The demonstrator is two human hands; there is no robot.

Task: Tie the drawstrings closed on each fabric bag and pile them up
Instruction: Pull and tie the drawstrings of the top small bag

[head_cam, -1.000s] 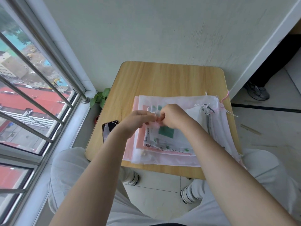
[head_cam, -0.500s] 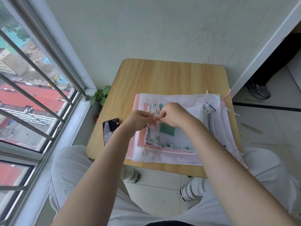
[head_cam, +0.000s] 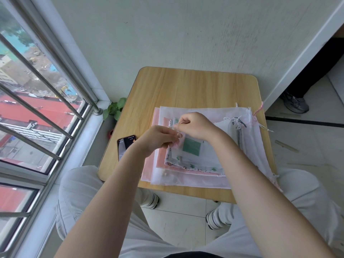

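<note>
a small wooden table (head_cam: pixel 186 86) with rounded corners is seen in the middle of the frame, set against the wall at its upper edge. a stack of flat fabric bags (head_cam: pixel 195 175) is laid on the lower right part of the top, with a pink bag at the bottom; the stack's lower edge is placed close to the table's lower edge. drawstring ends (head_cam: pixel 240 121) are gathered at the stack's upper right. a phone (head_cam: pixel 124 146) is laid screen up on the left edge of the top, just beside the stack. the upper half of the top is shown as bare wood.
</note>
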